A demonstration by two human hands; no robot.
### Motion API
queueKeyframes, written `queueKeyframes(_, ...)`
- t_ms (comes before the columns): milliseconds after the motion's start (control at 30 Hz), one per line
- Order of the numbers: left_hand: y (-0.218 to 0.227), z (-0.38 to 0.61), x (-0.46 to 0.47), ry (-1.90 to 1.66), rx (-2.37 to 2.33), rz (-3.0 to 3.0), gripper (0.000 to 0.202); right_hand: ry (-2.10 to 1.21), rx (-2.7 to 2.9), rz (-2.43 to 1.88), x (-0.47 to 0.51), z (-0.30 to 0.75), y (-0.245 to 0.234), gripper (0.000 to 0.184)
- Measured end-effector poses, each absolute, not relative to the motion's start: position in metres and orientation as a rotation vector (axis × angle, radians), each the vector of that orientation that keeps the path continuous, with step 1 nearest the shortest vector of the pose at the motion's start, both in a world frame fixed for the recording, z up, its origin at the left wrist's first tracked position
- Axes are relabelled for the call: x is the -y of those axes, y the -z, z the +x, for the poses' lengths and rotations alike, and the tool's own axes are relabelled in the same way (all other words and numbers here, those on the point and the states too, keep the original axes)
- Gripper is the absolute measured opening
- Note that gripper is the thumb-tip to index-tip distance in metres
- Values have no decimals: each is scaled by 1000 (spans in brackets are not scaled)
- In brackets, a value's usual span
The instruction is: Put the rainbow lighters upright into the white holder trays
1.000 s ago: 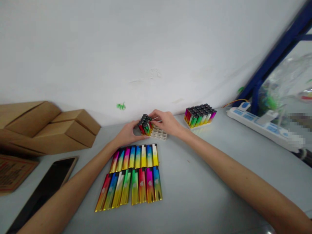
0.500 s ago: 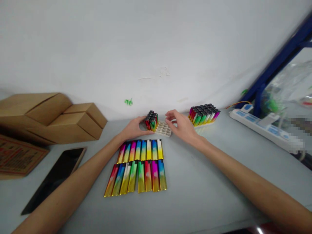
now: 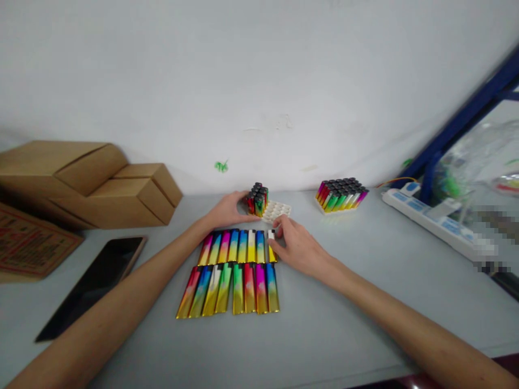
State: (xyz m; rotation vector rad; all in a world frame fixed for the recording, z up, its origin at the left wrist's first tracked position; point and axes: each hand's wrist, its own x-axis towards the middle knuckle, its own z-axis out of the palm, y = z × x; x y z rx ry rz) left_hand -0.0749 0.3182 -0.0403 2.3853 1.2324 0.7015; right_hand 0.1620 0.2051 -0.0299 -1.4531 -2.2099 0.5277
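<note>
At the back middle of the table, a white tray [image 3: 279, 211] with round cells holds several upright lighters [image 3: 257, 202] at its left end. My left hand [image 3: 227, 210] wraps around that end, thumb in front and fingers behind. A white and yellow lighter [image 3: 272, 251] lies at the right end of the back row, slightly apart from its neighbour. Thumb and fingers of my right hand [image 3: 299, 246] close on it. Other metallic lighters lie flat in a back row [image 3: 233, 249] and a front row [image 3: 227, 292], caps pointing away from me.
A tray packed with upright lighters [image 3: 341, 195] stands back right by the wall. Further right lies a white power strip [image 3: 438, 219] with plugs and a cable. On the left are cardboard boxes [image 3: 97, 189] and a dark phone-like slab [image 3: 95, 283].
My right hand has come down from beside the tray's cells to the last lighter in the back row, which has shifted slightly right. My left hand stays around the tray's left end.
</note>
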Motion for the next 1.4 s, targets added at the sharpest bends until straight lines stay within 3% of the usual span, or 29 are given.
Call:
queueKeyframes(300,43,-76,-319,-711,-1220,2416,80,-485,2306,-1451,-214,193,23,31)
queueKeyframes(433,42,-76,-318,-707,-1250,2414,83,-875,2156,-1228,-208,204,14,19)
queueKeyframes(600,40,-75,-317,-697,-1249,2405,82,-1483,1796,-1007,-198,204,0,27)
queueKeyframes(800,40,-76,-318,-673,-1274,2411,85,-1705,1460,-888,-195,200,2,40)
queueKeyframes(900,40,-76,-318,-678,-1286,2417,85,-1700,1434,-886,-194,200,4,46)
queueKeyframes(1133,42,-76,-319,-689,-1274,2418,85,-1685,1419,-811,-186,198,-1,29)
queueKeyframes(1400,42,-75,-319,-708,-1246,2410,79,-1195,1647,-1002,-186,196,9,28)
